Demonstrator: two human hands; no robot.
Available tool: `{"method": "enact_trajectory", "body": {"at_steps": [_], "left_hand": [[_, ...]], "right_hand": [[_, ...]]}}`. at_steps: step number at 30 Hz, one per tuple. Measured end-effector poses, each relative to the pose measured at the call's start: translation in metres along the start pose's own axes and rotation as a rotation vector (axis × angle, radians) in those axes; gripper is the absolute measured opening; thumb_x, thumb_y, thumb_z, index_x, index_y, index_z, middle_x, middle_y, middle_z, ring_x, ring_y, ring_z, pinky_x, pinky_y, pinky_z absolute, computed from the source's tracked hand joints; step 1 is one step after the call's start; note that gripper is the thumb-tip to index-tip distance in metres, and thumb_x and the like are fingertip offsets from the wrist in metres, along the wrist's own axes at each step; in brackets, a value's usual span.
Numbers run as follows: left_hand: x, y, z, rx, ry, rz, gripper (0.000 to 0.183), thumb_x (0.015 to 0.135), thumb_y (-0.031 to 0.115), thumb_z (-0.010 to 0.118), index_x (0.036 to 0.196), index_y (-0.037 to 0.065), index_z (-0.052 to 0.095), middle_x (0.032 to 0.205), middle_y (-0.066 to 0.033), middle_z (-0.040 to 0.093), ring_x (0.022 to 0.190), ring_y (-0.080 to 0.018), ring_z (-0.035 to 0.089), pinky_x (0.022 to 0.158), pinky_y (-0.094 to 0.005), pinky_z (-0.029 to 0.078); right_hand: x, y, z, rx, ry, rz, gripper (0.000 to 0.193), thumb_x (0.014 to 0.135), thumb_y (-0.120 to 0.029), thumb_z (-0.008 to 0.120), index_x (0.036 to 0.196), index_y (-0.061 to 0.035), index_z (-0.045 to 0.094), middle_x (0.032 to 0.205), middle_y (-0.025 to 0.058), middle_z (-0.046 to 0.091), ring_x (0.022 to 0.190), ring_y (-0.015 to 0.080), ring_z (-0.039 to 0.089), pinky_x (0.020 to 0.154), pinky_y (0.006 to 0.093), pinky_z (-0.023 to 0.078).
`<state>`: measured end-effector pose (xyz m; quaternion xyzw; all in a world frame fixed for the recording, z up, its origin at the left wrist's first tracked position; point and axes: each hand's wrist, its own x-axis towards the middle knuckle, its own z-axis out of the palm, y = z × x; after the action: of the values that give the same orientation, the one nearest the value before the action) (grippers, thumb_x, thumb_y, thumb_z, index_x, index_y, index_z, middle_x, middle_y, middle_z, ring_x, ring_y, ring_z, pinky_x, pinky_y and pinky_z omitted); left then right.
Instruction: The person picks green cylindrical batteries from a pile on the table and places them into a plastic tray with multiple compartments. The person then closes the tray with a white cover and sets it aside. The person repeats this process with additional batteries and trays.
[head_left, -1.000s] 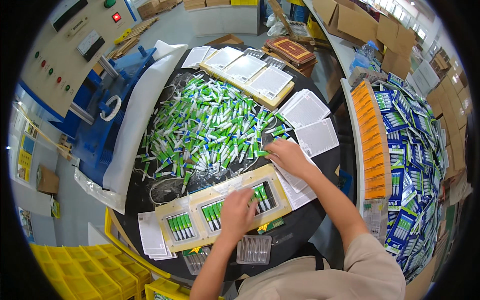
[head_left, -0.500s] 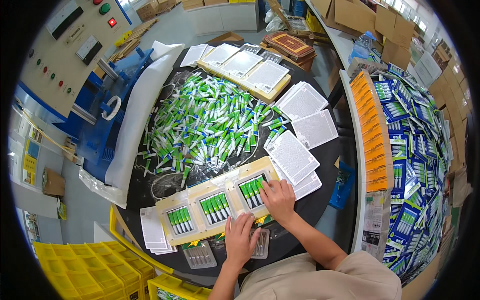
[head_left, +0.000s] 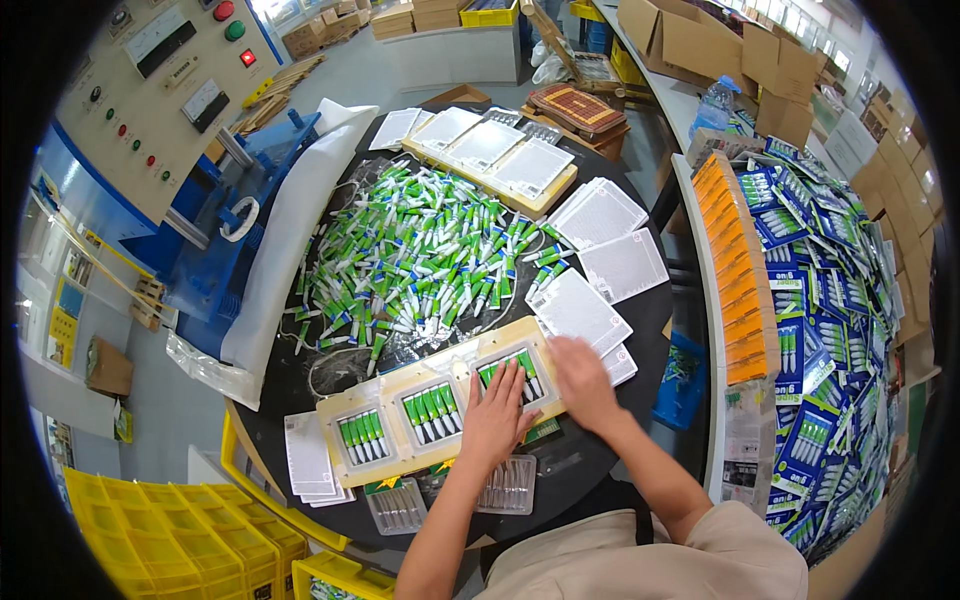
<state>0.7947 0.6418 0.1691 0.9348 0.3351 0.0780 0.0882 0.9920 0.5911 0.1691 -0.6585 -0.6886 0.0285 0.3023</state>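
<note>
The left hand (head_left: 497,415) has moved from the lower edge of the near mould (head_left: 396,428) onto its right compartment; the right hand (head_left: 583,385) has moved off those tubes to the mould's right end. This suggests settling of tubes rather than adding. Left fingers: extended, nearly flat over the tubes, gripping nothing visible. Right fingers: blurred; opening and contents cannot be told.

Count:
- Near mould, lower centre of frame: one, three compartments. Left: five tubes (head_left: 362,437). Middle: apparently five. Right: partly hidden.
- Pile (head_left: 420,250), centre of frame: too many tubes to count.
- Far mould (head_left: 540,203), upper centre: one, bearing three cards (head_left: 487,145).
- Clear trays (head_left: 397,507), lower centre: two visible.
</note>
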Motion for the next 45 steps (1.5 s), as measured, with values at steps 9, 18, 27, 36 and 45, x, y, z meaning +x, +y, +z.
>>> {"method": "enact_trajectory", "body": {"at_steps": [9,18,27,36,45], "left_hand": [[-0.118,-0.064,-0.053,-0.094,0.291,-0.426,0.057,0.095,0.028,0.066,0.144,0.003,0.051,0.152,-0.0188,0.049,0.143,-0.0366,0.043,0.123,-0.0574,0.02],[-0.29,-0.218,-0.075,-0.025,-0.111,-0.824,0.085,0.091,0.039,0.068,0.159,0.005,0.029,0.168,-0.0145,0.024,0.155,-0.0323,0.023,0.123,-0.0597,0.016],[-0.312,-0.216,-0.091,0.077,-0.147,-0.566,0.095,0.075,0.045,0.083,0.151,0.004,0.042,0.161,-0.0156,0.037,0.146,-0.0344,0.038,0.12,-0.0631,0.022],[-0.316,-0.224,-0.096,0.188,-0.202,-0.45,0.063,0.087,0.021,0.074,0.143,0.004,0.05,0.15,-0.0164,0.05,0.14,-0.0328,0.046,0.12,-0.0596,0.027],[-0.255,-0.125,-0.123,0.172,0.351,-0.347,0.048,0.09,-0.005,0.048,0.138,-0.009,0.052,0.143,-0.0271,0.054,0.136,-0.0403,0.051,0.118,-0.0505,0.037]], "right_hand": [[0.014,0.081,-0.045,-0.469,-0.329,-0.266,0.046,0.093,-0.011,0.055,0.139,-0.0036,0.056,0.144,0.0163,0.057,0.137,0.0264,0.052,0.117,0.0453,0.038],[-0.04,-0.038,-0.043,-0.276,-0.008,-0.379,0.041,0.089,-0.011,0.058,0.127,0.0048,0.063,0.133,0.0185,0.065,0.125,0.03,0.063,0.108,0.0414,0.049],[-0.065,-0.065,0.002,-0.319,-0.16,-0.334,0.042,0.089,-0.01,0.058,0.128,0.0037,0.063,0.135,0.0184,0.063,0.126,0.0299,0.062,0.107,0.0409,0.05],[-0.027,-0.025,-0.054,-0.165,-0.207,-0.017,0.059,0.079,0.001,0.062,0.138,-0.0017,0.055,0.152,0.0214,0.046,0.141,0.0371,0.045,0.118,0.0547,0.034],[-0.06,0.054,-0.042,-0.557,-0.456,0.024,0.05,0.093,-0.003,0.05,0.142,0.0043,0.049,0.15,0.0269,0.049,0.141,0.0358,0.047,0.118,0.0433,0.037]]}}
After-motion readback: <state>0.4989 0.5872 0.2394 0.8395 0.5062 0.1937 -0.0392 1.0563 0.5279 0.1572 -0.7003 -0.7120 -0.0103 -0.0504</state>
